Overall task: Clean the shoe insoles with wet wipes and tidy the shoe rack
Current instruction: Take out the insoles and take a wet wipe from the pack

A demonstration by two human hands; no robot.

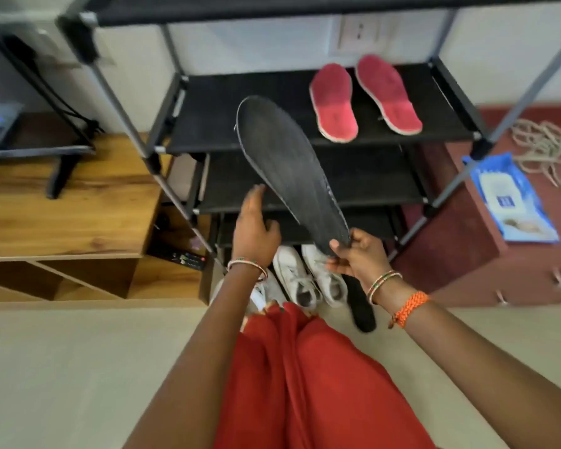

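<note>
Head view. The right hand [357, 257] pinches the heel end of a dark insole [289, 170] between thumb and fingers. The insole's long axis runs up and to the left from that grip, its toe end raised in front of the shoe rack [460, 108] at the level of the shelf bearing two red insoles [363, 98]. The left hand [255, 228] is beside the insole's left edge near its middle, fingers relaxed and holding nothing; whether the fingertips touch the edge cannot be told. A second dark insole [361, 306] lies on the floor by the white shoes [308, 273]. The wet-wipe pack [512, 196] rests on the red cabinet [467, 273] to the right, nearer the right hand, which is occupied; the free left hand would have to cross over.
</note>
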